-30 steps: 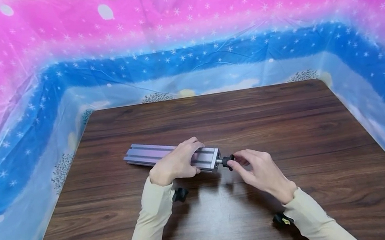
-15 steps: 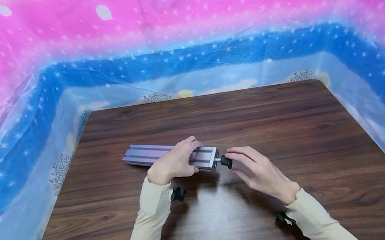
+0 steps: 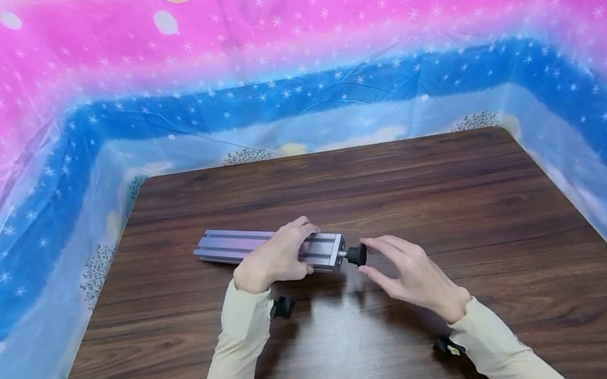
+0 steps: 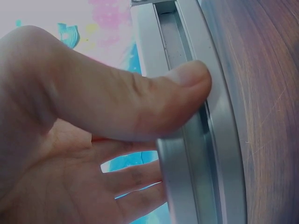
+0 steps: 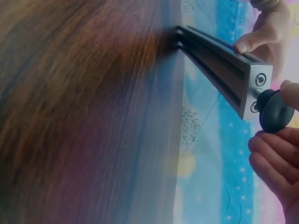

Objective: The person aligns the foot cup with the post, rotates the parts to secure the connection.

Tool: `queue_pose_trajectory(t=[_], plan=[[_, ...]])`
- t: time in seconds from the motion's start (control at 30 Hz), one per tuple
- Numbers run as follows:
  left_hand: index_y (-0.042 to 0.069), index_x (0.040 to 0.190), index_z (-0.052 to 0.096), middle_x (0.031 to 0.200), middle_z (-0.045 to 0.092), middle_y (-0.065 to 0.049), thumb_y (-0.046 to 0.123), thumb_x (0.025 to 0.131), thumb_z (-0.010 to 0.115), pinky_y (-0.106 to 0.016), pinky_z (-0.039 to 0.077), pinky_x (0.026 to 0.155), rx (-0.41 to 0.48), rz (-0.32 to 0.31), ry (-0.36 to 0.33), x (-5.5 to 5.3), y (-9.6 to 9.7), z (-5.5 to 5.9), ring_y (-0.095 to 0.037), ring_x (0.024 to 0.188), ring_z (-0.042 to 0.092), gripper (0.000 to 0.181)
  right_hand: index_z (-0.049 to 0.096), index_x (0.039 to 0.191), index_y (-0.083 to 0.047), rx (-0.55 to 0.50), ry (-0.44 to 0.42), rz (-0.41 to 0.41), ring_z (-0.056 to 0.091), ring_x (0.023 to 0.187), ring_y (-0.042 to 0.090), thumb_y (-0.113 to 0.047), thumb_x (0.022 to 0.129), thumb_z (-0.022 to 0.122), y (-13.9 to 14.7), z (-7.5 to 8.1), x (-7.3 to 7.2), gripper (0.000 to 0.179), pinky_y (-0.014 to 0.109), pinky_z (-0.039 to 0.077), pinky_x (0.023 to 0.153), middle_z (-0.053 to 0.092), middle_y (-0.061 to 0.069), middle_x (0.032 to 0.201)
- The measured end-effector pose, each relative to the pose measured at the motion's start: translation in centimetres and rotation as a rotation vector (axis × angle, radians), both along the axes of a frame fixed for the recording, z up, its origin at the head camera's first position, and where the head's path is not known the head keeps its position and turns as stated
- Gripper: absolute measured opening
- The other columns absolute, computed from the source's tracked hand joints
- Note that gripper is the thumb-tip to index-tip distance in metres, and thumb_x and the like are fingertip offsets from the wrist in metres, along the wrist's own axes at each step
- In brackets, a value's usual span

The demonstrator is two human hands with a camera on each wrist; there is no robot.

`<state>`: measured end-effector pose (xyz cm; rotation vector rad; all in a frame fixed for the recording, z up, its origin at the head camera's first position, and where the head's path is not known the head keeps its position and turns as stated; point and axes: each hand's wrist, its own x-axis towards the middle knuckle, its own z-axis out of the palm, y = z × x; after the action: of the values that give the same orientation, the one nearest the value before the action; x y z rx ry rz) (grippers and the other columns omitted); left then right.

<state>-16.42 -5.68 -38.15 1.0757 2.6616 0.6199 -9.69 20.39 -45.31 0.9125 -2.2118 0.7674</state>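
Note:
An aluminium extrusion profile (image 3: 230, 244) with slotted sides lies over the table, its near end pointing right. My left hand (image 3: 275, 259) grips it from above; in the left wrist view the thumb (image 4: 154, 102) lies across a slot, with the other fingers on the far side. From the profile's end plate (image 5: 257, 91) sticks out a metal stud bearing a black levelling foot (image 3: 356, 255). My right hand (image 3: 410, 268) pinches the rim of this round foot (image 5: 276, 112) between thumb and fingers. Two bolt heads show in the end plate beside the stud.
The brown wood-grain table (image 3: 423, 187) spreads around the hands. Pink and blue patterned cloth (image 3: 291, 90) hangs behind it and at both sides. Small black devices sit under the left cuff (image 3: 282, 308) and right cuff (image 3: 448, 346).
My right fingers loosened from the foot's rim half a second ago and now pinch it again, with the foot's flat face turned right. The left hand and profile stay nearly still.

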Motion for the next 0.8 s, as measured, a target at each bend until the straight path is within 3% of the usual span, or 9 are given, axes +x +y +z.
queue_pose_trajectory(t=[0.3, 0.43, 0.6, 0.7, 0.8], plan=[[0.001, 0.122, 0.061, 0.1, 0.054, -0.007, 0.0, 0.071, 0.077, -0.031, 0.046, 0.08, 0.015, -0.004, 0.0, -0.05, -0.19, -0.2, -0.018, 0.088, 0.052, 0.053, 0.073, 0.104, -0.003, -0.005, -0.101, -0.082, 0.073, 0.084, 0.015, -0.029, 0.093, 0.073, -0.51, 0.08, 0.03, 0.028, 0.034, 0.059, 0.073, 0.075, 0.006, 0.095], [0.0, 0.122, 0.061, 0.1, 0.054, -0.007, 0.0, 0.071, 0.078, -0.032, 0.046, 0.08, 0.013, -0.012, 0.007, -0.06, -0.19, -0.09, -0.018, 0.088, 0.052, 0.054, 0.073, 0.106, -0.004, 0.01, -0.148, -0.115, 0.072, 0.083, 0.016, -0.03, 0.093, 0.072, -0.4, 0.16, 0.14, 0.029, 0.034, 0.059, 0.071, 0.075, 0.007, 0.097], [-0.001, 0.123, 0.061, 0.1, 0.054, -0.007, 0.001, 0.072, 0.078, -0.032, 0.046, 0.081, 0.011, -0.019, 0.016, -0.15, -0.16, 0.02, -0.019, 0.087, 0.052, 0.054, 0.063, 0.131, -0.001, 0.042, -0.095, -0.064, 0.067, 0.108, 0.023, -0.034, 0.089, 0.077, 0.07, 0.43, 0.15, 0.055, 0.033, 0.053, 0.094, 0.068, 0.011, 0.121], [-0.001, 0.124, 0.06, 0.1, 0.054, -0.008, 0.001, 0.072, 0.078, -0.032, 0.046, 0.08, 0.01, -0.023, 0.02, -0.19, -0.13, 0.05, -0.019, 0.087, 0.053, 0.055, 0.058, 0.138, -0.002, 0.067, -0.026, 0.022, 0.061, 0.121, 0.026, -0.022, 0.084, 0.082, 0.26, 0.6, 0.09, 0.062, 0.027, 0.043, 0.109, 0.061, 0.014, 0.135], [-0.001, 0.124, 0.06, 0.101, 0.054, -0.007, 0.002, 0.072, 0.078, -0.031, 0.046, 0.08, 0.008, -0.02, 0.013, -0.2, -0.1, 0.06, -0.019, 0.087, 0.053, 0.055, 0.06, 0.136, -0.002, 0.077, 0.041, 0.072, 0.061, 0.12, 0.026, -0.005, 0.078, 0.084, 0.26, 0.69, 0.08, 0.064, 0.022, 0.041, 0.11, 0.062, 0.015, 0.134]])
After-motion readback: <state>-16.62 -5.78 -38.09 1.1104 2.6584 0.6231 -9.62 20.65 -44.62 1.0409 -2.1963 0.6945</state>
